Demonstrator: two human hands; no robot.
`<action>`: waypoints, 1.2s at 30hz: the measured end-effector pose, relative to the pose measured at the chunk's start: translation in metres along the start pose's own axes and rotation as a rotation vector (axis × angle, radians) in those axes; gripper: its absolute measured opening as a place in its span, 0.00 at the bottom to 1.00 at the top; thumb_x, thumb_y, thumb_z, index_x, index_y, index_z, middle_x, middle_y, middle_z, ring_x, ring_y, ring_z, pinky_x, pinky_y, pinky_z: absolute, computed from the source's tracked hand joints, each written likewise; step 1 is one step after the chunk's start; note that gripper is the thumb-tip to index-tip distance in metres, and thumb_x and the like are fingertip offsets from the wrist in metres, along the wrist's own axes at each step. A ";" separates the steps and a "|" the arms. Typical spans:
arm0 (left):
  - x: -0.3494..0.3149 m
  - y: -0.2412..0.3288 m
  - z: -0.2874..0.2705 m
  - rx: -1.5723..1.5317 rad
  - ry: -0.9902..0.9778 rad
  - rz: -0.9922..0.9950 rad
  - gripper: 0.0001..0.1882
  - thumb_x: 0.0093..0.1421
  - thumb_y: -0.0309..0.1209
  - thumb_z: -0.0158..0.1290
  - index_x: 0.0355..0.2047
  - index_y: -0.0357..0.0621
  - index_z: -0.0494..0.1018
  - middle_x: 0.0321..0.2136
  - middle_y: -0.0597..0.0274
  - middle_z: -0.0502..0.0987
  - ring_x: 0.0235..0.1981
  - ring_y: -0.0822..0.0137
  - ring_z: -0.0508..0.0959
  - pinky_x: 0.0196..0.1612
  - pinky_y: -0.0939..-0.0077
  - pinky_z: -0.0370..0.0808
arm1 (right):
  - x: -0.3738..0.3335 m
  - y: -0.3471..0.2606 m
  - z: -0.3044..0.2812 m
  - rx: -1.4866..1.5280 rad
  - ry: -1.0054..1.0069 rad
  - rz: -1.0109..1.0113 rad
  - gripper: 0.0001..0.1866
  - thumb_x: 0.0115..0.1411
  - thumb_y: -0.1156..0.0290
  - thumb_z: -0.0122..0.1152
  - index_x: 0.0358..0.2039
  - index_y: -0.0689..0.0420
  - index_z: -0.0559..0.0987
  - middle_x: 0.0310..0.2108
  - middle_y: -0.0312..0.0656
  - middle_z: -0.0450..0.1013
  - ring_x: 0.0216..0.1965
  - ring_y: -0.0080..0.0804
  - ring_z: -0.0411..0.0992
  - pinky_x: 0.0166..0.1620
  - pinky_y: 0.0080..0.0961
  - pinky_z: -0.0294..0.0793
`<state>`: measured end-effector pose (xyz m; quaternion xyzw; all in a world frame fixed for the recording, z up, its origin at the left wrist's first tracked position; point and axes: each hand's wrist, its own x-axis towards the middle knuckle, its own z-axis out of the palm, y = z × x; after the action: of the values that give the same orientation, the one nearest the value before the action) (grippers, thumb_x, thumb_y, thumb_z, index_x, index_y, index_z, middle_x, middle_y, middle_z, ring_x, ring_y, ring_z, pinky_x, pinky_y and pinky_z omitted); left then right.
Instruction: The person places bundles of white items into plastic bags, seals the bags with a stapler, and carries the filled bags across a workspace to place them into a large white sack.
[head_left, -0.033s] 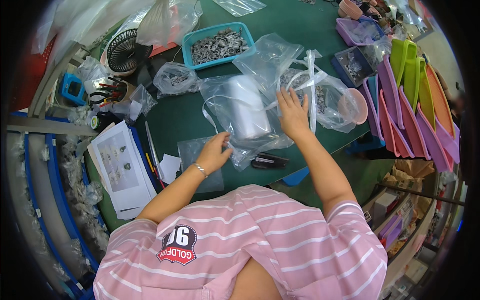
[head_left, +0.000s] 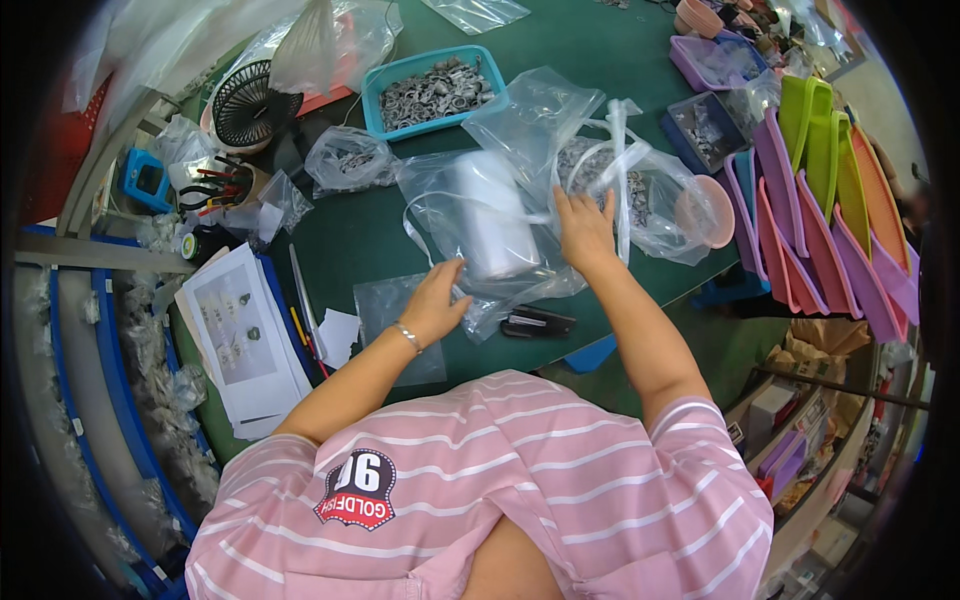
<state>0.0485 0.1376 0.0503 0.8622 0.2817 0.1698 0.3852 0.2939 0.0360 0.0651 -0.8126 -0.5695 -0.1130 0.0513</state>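
A white roll of plastic film (head_left: 495, 215) lies inside a clear plastic bag (head_left: 440, 200) with a white strap, on the green table. My left hand (head_left: 432, 304) is at the bag's near-left edge, thumb and forefinger apart. My right hand (head_left: 586, 232) lies over the bag's right side, fingers spread, by a white strap (head_left: 622, 180). Beyond it is another clear bag (head_left: 665, 235) with small grey parts. Just in front of the roll rests a black stapler (head_left: 538, 322). A flat clear bag (head_left: 400, 330) lies partly under my left forearm.
A blue tray (head_left: 375, 95) of grey ring-like parts stands at the back, near a black fan (head_left: 250, 105). Papers (head_left: 245, 335) and pens lie left. A pink bowl (head_left: 715, 212) and stacked coloured trays (head_left: 810, 200) are at the right.
My right hand has drawn slightly toward me and its fingers are bent a little more. My left hand has shifted very slightly.
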 end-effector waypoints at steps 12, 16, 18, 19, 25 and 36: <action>0.058 0.065 -0.073 -0.369 0.216 -0.046 0.14 0.61 0.38 0.44 0.30 0.41 0.74 0.15 0.72 0.64 0.17 0.81 0.61 0.19 0.84 0.57 | -0.055 0.018 -0.119 1.003 -0.176 -0.003 0.16 0.49 0.65 0.62 0.38 0.53 0.72 0.20 0.40 0.70 0.19 0.32 0.69 0.22 0.24 0.65; 0.042 0.061 -0.143 -0.546 0.567 -0.042 0.15 0.63 0.37 0.42 0.33 0.36 0.70 0.12 0.77 0.58 0.13 0.85 0.54 0.15 0.87 0.49 | -0.075 0.112 -0.163 1.467 -0.567 0.219 0.12 0.54 0.65 0.56 0.31 0.61 0.74 0.15 0.29 0.63 0.14 0.14 0.57 0.18 0.11 0.50; 0.031 0.058 -0.166 -0.737 0.701 -0.002 0.14 0.63 0.36 0.41 0.33 0.35 0.69 0.11 0.75 0.57 0.10 0.83 0.53 0.12 0.88 0.49 | -0.087 0.136 -0.155 1.833 -0.781 0.273 0.13 0.57 0.65 0.51 0.27 0.63 0.75 0.14 0.31 0.64 0.14 0.15 0.59 0.18 0.11 0.53; 0.023 0.058 -0.176 -0.808 0.756 -0.038 0.14 0.63 0.35 0.40 0.33 0.35 0.68 0.10 0.75 0.56 0.10 0.83 0.52 0.12 0.88 0.48 | -0.085 0.130 -0.142 1.606 -0.727 0.477 0.14 0.57 0.62 0.52 0.29 0.62 0.75 0.15 0.33 0.67 0.17 0.14 0.61 0.19 0.11 0.57; -0.002 0.038 -0.171 -0.344 -0.315 -0.645 0.10 0.56 0.32 0.50 0.22 0.38 0.73 0.11 0.72 0.66 0.09 0.82 0.58 0.12 0.87 0.50 | -0.077 0.078 0.026 0.302 -0.413 0.505 0.33 0.45 0.64 0.65 0.48 0.65 0.63 0.46 0.57 0.62 0.48 0.50 0.62 0.49 0.37 0.65; 0.027 0.074 -0.137 -1.304 0.283 -0.143 0.20 0.65 0.43 0.32 0.33 0.40 0.67 0.22 0.56 0.74 0.18 0.66 0.73 0.20 0.83 0.69 | -0.037 0.005 -0.109 1.842 -0.876 0.006 0.09 0.62 0.69 0.45 0.32 0.62 0.71 0.25 0.41 0.73 0.28 0.28 0.74 0.31 0.19 0.73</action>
<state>0.0260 0.1920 0.1968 0.4017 0.2258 0.3908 0.7968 0.2731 -0.0225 0.1622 -0.4287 -0.4017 0.6766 0.4439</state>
